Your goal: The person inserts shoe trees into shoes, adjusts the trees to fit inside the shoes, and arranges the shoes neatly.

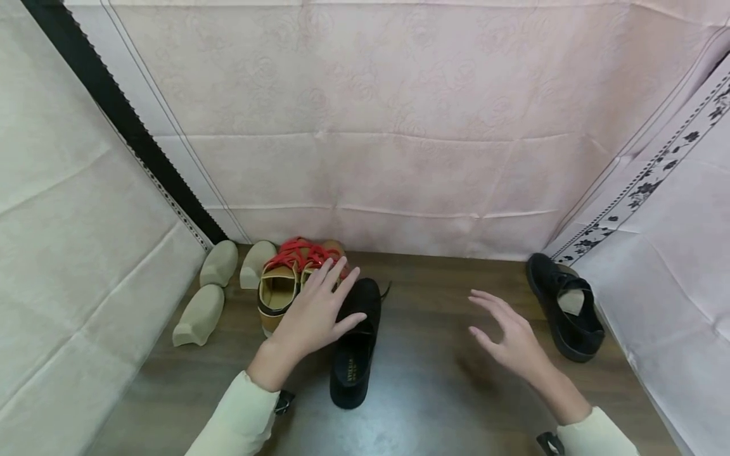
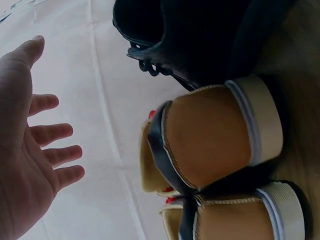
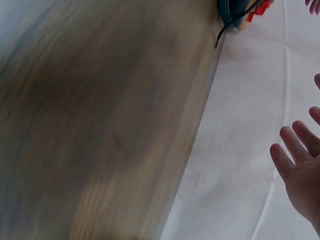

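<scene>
Nearest, the black lace-up shoe [image 1: 355,345] lies heel toward the person, its long axis running away from them. The left hand [image 1: 315,316] hovers over its far end, fingers spread and holding nothing. The right hand [image 1: 509,337], likewise empty, hangs well to the shoe's right. Beyond the left fingertips sit tan sandals with red straps [image 1: 291,275].

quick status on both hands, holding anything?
Left hand: open, fingers spread above the tan shoes and the black shoe, holding nothing.
Right hand: open, over the bare floor, holding nothing.
</scene>
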Tool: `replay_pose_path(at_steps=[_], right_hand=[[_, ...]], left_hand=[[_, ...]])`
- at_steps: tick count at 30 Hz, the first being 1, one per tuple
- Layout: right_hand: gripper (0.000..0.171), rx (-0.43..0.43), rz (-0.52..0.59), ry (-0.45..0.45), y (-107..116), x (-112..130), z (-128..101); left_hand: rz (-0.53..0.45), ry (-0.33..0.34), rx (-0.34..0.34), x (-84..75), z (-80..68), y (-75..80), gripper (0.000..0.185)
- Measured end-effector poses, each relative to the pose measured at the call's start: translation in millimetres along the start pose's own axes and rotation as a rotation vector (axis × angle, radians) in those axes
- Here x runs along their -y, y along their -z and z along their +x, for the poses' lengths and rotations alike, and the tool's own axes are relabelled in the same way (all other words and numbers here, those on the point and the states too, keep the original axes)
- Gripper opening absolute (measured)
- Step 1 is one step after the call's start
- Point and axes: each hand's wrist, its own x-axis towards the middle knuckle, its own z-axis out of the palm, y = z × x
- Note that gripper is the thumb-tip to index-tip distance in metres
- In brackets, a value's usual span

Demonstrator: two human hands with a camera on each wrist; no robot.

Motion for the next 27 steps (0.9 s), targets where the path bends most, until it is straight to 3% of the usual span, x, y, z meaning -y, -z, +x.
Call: replay_pose_path(at_steps=[10, 17, 27], right_hand=[[0.065, 0.124, 0.127, -0.053, -24, 26, 17], [0.066, 0.130, 0.197, -0.041, -41, 39, 24], [0.064, 0.166, 0.292, -0.047, -66, 64, 34]], left_hand=[[0.009, 0.031, -0.032, 19.2, -14.0, -1.8, 0.081], [0.031, 0.039, -0.048, 31.9, -23.2, -2.4, 0.080], [0.027, 0.102, -0.057, 49.7, -36.2, 2.1, 0.086]])
